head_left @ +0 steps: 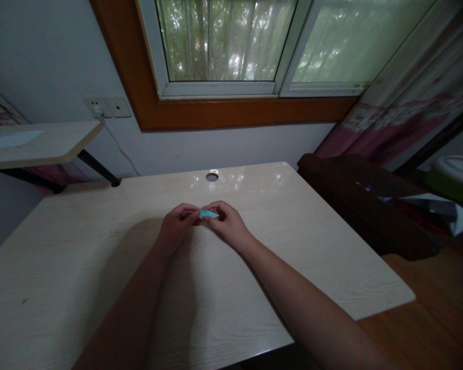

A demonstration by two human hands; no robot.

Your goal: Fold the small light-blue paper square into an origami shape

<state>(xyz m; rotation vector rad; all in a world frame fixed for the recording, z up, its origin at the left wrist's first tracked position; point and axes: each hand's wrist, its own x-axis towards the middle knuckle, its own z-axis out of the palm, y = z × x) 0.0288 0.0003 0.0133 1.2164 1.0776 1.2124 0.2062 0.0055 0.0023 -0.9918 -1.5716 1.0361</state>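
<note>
Between my two hands is a small light-blue piece, pointed at its right end, that looks like folded paper point(207, 214). My left hand point(178, 220) pinches its left end between thumb and fingers. On the other side, the thumb and fingers of my right hand point(227, 220) close on its right part. Fingers cover much of the piece, so its full shape is hidden. Both hands are over the middle of the pale wood-grain desk point(231, 288), towards its far side.
A round cable hole point(212, 177) lies beyond my hands near the desk's back edge. At the left stands a raised shelf point(69, 144) on black legs. A wall socket point(107, 107) holds a plugged-in cord. Dark wooden furniture point(355, 200) stands along the right, below a curtain point(401, 113).
</note>
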